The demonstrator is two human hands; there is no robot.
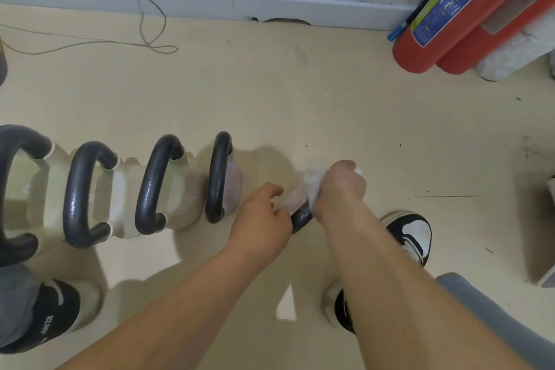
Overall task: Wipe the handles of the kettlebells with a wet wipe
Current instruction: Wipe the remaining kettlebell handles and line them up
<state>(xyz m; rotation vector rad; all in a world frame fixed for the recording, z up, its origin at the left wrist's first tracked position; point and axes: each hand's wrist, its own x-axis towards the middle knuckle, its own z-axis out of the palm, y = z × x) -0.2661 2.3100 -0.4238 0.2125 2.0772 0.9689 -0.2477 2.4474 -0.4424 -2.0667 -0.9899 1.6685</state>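
The kettlebell being cleaned sits directly under both hands, at the right end of the row; only a short arc of its dark handle [301, 217] shows between the wrists, with a pale pinkish body just visible above it. The right hand [341, 188] is closed around that handle through a crumpled white wet wipe [310, 182], which bunches out above the knuckles. The left hand [262, 213] is curled on the near end of the handle, seemingly steadying the bell — whether its fingers fully close round the bar cannot be told. To do this stroke well, the person should probably keep the wipe wrapped all the way round the bar and slide it along the curve, twisting to reach the underside, while the left hand holds the bell from tipping. The handle looks like smooth, slightly glossy dark metal, a thick rounded loop. To the left of the left hand stand four more kettlebells [168, 186] — cream faceted bodies, the same dark arched handles, close together in a line on the matte beige floor [300, 93].
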